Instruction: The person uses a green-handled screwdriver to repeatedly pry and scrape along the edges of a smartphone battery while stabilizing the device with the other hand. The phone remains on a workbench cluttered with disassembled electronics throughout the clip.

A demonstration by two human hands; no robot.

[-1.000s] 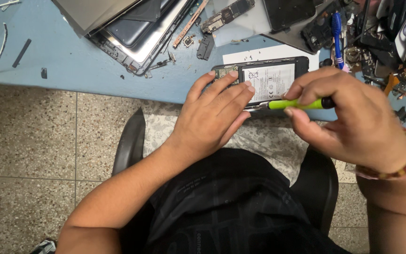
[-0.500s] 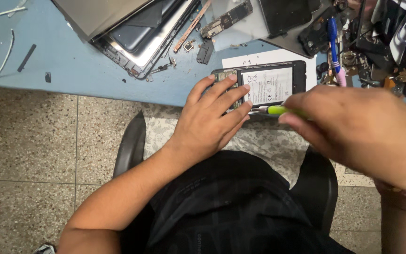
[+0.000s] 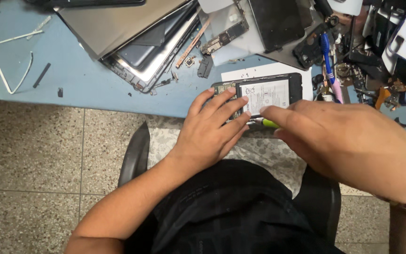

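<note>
An opened black phone [image 3: 271, 91] with a white-labelled battery lies at the near edge of the blue table [image 3: 90, 89]. My left hand [image 3: 212, 124] rests on the phone's left end, fingers spread flat over it. My right hand [image 3: 348, 141] is closed around a green-handled screwdriver [image 3: 269, 123], of which only a short stretch shows. The tool's tip sits at the phone's lower edge, beside my left fingertips.
A dismantled tablet [image 3: 142, 47] with its grey back cover lies at the table's middle. A circuit board [image 3: 224, 35], small loose parts and a dark screen panel [image 3: 278, 21] lie behind the phone. Blue and pink pens [image 3: 327, 61] and cluttered parts fill the right. A chair [image 3: 135, 150] is under me.
My right hand has swung up and leftward, closer to the camera, and now covers most of the green screwdriver. My left hand has stayed on the phone.
</note>
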